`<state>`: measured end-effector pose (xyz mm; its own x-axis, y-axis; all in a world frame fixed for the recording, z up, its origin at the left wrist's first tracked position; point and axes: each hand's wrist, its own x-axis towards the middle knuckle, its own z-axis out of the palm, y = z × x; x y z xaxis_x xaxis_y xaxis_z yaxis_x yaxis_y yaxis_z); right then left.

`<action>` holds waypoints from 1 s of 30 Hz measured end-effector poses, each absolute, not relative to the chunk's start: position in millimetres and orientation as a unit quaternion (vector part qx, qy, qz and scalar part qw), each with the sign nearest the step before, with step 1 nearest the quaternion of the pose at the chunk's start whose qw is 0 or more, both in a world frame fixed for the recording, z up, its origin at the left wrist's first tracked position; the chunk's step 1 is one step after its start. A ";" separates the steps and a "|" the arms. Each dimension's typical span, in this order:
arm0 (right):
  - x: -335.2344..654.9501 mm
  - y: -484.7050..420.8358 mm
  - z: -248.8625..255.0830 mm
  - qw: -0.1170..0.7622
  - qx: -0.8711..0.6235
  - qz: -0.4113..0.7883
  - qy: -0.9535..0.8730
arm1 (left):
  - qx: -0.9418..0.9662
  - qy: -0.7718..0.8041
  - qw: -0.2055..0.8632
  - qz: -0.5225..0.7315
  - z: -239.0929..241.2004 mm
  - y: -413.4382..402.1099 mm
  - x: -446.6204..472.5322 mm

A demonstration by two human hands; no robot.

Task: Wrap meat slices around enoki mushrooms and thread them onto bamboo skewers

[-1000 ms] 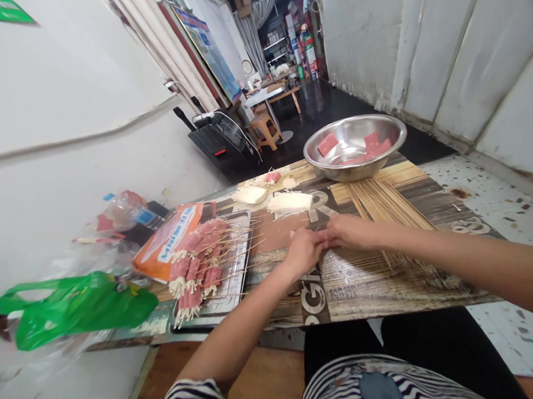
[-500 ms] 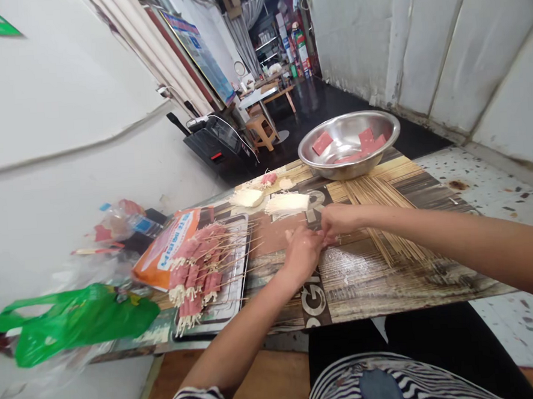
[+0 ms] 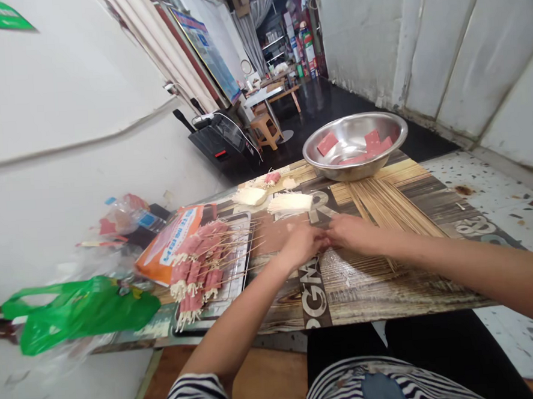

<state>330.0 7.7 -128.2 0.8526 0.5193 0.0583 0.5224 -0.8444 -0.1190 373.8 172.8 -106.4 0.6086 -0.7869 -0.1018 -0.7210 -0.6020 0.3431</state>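
Note:
My left hand (image 3: 301, 243) and my right hand (image 3: 350, 231) meet at the middle of the printed table (image 3: 389, 282), fingers pinched together over something small that they hide. Just beyond them lies a white bundle of enoki mushrooms (image 3: 290, 203). Loose bamboo skewers (image 3: 387, 207) fan out under and beyond my right wrist. To the left, a metal tray (image 3: 235, 273) carries finished skewers of pink meat wrapped round mushrooms (image 3: 198, 261).
A steel bowl (image 3: 356, 144) with pink meat slices stands at the table's far edge. An orange packet (image 3: 172, 241) lies beside the tray, a green plastic bag (image 3: 79, 313) at the left. A white wall runs close along the left.
My hands stayed joined at the table's middle, shifting slightly away and back. The view swung a little; nothing else moved.

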 end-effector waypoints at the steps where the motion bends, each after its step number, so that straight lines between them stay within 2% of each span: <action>1: 334.1 9.0 -124.4 0.070 -0.963 0.010 -0.261 | 0.895 -0.419 0.122 -0.088 -109.6 173.9 370.3; 4: 346.5 13.5 -118.1 0.081 -0.969 0.061 -0.223 | 0.905 -0.416 0.088 -0.004 -119.0 177.5 358.9; 9: 354.7 12.4 -121.8 0.076 -0.970 0.093 -0.212 | 0.894 -0.437 0.097 0.013 -121.4 180.7 358.5; 15: 331.7 8.4 -124.3 0.046 -0.951 -0.077 -0.295 | 0.856 -0.496 0.115 -0.091 -109.2 176.7 383.5; 17: 330.5 9.3 -122.2 0.044 -0.953 -0.050 -0.294 | 0.852 -0.501 0.114 -0.099 -106.5 176.0 385.1; 22: 354.9 6.7 -112.9 0.095 -0.958 0.029 -0.269 | 0.887 -0.450 0.099 0.017 -110.4 176.1 372.7; 25: 366.8 3.6 -108.2 0.134 -0.955 0.089 -0.250 | 0.887 -0.447 0.117 -0.002 -113.6 175.0 371.9; 27: 366.2 3.6 -108.0 0.128 -0.961 0.111 -0.219 | 0.884 -0.450 0.125 -0.024 -112.7 173.6 377.9; 30: 356.7 4.9 -113.0 0.094 -0.972 0.053 -0.210 | 0.868 -0.471 0.144 -0.067 -108.4 171.8 391.0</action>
<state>356.7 4.9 -113.0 0.9059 0.4189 -0.0624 0.3991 -0.8937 -0.2053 391.0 171.8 -108.4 0.5473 -0.8367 0.0201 -0.7982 -0.5146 0.3132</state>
